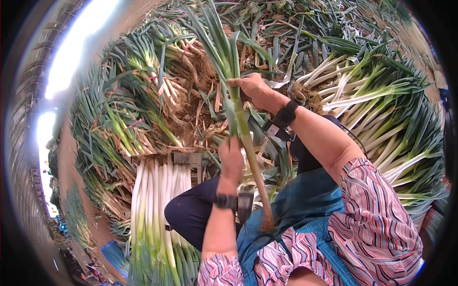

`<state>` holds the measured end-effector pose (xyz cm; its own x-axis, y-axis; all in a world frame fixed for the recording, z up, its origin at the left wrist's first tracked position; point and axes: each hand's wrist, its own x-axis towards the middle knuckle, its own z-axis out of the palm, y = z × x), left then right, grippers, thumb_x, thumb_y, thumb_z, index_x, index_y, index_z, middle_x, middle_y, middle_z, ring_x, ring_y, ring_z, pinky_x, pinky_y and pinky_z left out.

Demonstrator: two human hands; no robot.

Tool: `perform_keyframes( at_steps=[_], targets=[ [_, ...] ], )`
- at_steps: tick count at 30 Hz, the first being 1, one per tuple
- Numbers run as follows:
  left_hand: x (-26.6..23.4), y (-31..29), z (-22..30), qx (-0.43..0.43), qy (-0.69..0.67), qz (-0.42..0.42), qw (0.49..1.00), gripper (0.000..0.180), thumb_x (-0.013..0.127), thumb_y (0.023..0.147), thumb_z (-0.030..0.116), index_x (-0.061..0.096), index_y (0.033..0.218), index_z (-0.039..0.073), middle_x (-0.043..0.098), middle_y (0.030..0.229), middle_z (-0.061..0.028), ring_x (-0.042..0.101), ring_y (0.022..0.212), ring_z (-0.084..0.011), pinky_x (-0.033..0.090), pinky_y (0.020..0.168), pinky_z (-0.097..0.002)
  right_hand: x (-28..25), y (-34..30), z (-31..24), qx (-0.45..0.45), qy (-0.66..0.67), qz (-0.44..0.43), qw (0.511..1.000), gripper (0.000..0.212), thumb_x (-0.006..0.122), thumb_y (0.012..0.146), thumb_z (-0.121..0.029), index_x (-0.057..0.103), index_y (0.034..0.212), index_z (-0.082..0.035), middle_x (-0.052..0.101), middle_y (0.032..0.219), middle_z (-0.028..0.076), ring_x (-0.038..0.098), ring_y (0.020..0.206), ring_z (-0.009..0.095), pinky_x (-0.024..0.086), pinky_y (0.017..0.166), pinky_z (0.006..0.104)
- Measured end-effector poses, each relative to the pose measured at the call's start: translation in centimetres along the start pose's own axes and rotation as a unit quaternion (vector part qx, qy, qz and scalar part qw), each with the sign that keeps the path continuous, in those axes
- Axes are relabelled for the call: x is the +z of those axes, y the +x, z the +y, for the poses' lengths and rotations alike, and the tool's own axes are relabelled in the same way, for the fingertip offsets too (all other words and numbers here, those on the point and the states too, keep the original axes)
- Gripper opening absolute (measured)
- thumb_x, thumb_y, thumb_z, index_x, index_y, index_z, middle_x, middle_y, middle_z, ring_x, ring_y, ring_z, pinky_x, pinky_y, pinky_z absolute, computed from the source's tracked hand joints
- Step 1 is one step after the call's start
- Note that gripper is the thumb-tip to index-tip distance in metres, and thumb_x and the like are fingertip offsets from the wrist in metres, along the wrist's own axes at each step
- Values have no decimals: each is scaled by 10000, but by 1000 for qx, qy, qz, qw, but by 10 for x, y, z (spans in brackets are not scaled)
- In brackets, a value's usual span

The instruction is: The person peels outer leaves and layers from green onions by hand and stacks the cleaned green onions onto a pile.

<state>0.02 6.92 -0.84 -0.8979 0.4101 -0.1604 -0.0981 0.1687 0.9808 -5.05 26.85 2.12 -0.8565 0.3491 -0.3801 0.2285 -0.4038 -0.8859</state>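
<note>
A long leek slants across my lap, its green leaves pointing away from me and its root end near my blue apron. My right hand is closed around it where the leaves fan out, thumb across the stalk. Beside the stalk, my left hand is closed on a green outer leaf that hangs down along the leek. The fingers of the left hand are partly hidden. Both wrists carry black bands with small devices.
Untrimmed leeks, some tied in red, form a heap at left. White-stemmed leeks lie in a row beside my left knee. Another leek pile stretches along the right. Loose leaves litter the far ground.
</note>
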Motion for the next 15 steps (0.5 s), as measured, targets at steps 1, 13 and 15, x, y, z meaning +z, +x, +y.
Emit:
perform_keyframes(
  at_steps=[1, 13, 15],
  targets=[
    [-18, -14, -40, 78, 146, 1, 986, 357, 532, 941, 270, 625, 886, -70, 612, 725, -77, 510, 649, -136, 417, 579, -323, 4, -4, -10, 12, 36, -21, 999, 254, 694, 890, -209, 667, 897, 43, 671, 793, 100, 651, 637, 197, 549, 600, 345],
    [-7, 45, 73, -193, -360, -110, 906, 296, 547, 899, 210, 581, 1075, -25, 655, 936, -138, 635, 813, -283, 532, 760, -405, 3, -25, -8, 2, 109, -185, 977, 313, 566, 974, -238, 619, 1093, 46, 685, 931, 117, 685, 794, 214, 566, 695, 344],
    [-8, 48, 74, -195, -377, -125, 897, 285, 543, 857, 169, 583, 1063, -24, 653, 911, -142, 630, 793, -288, 527, 741, -406, 2, -27, -11, 0, 88, -203, 975, 340, 535, 985, -274, 618, 1084, 41, 692, 919, 119, 684, 750, 216, 572, 639, 348]
  ],
)
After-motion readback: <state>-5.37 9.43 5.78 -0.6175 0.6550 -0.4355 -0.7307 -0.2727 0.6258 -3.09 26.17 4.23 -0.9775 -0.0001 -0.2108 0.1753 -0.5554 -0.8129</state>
